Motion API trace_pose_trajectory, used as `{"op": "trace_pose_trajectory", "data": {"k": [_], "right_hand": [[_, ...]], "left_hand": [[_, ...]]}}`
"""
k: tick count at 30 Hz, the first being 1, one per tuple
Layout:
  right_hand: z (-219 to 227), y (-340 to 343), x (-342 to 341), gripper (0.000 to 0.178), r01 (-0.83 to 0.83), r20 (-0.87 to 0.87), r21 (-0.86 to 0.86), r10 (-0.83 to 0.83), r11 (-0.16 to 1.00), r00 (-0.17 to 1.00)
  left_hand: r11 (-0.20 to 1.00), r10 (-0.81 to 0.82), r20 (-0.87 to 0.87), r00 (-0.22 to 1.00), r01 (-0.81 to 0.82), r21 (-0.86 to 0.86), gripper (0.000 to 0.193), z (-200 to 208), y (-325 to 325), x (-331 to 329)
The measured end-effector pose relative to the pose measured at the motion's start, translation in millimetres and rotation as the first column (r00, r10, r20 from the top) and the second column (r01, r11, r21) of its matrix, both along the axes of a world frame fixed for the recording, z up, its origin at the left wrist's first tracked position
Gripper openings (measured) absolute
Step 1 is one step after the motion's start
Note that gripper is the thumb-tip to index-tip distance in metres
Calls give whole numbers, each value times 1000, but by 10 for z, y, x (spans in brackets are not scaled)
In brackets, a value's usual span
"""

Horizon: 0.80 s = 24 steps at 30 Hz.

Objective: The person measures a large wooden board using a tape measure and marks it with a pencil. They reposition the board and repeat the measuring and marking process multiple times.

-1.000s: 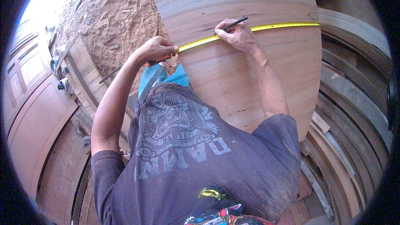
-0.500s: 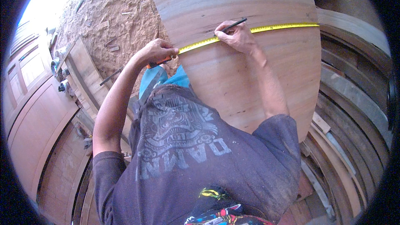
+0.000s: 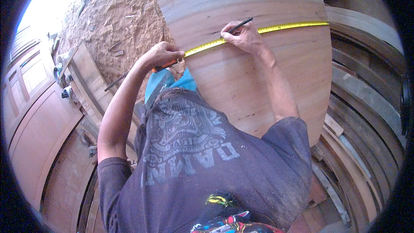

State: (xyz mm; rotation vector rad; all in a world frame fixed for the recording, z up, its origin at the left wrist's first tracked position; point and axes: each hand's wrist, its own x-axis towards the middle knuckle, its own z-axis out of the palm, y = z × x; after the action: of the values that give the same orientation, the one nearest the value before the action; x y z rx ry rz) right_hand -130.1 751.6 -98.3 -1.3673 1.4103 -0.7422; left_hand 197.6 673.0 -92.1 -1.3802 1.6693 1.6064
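Sawdust and wood chips (image 3: 116, 13) cover the ground of a woodworking yard, with panelled wooden doors (image 3: 34, 116) leaning at the left and stacked planks (image 3: 362, 116) curving along the right. Nearest the camera is the person's grey printed shirt (image 3: 202, 164), from which both bare forearms reach up to a broad pale wooden board (image 3: 258, 73) lying across the middle. At the board's left edge the left hand (image 3: 161, 55) is closed around the orange case of a tape measure (image 3: 168, 64), holding it at the corner of the wood. From there the yellow tape blade (image 3: 280, 27) runs rightward across the board to its far right edge, lying flat on the surface. The right hand (image 3: 243, 38) rests on the board just below the blade, its fingers pinched around a dark pencil (image 3: 239, 25) whose tip meets the wood at the tape. Beyond the left hand, a narrow wooden frame (image 3: 86, 77) lies on the sawdust.
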Motion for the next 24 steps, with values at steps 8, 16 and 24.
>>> {"op": "trace_pose_trajectory", "data": {"k": [8, 16, 24], "right_hand": [[21, 11, 14, 15, 14, 0, 50, -14, 999, 1000], [-26, 56, 11, 13, 56, 17, 29, -56, 998, 998], [3, 62, 35, 15, 23, -16, 4, -23, 1000, 1000]], "left_hand": [[1000, -19, -73, 997, 17, -21, 40, 125, 12, -23], [1000, -3, -14, 1000, 3, 3, 44, 12, 32, -14], [999, -35, 27, 999, 36, -28, 43, 157, 43, -50]]}}
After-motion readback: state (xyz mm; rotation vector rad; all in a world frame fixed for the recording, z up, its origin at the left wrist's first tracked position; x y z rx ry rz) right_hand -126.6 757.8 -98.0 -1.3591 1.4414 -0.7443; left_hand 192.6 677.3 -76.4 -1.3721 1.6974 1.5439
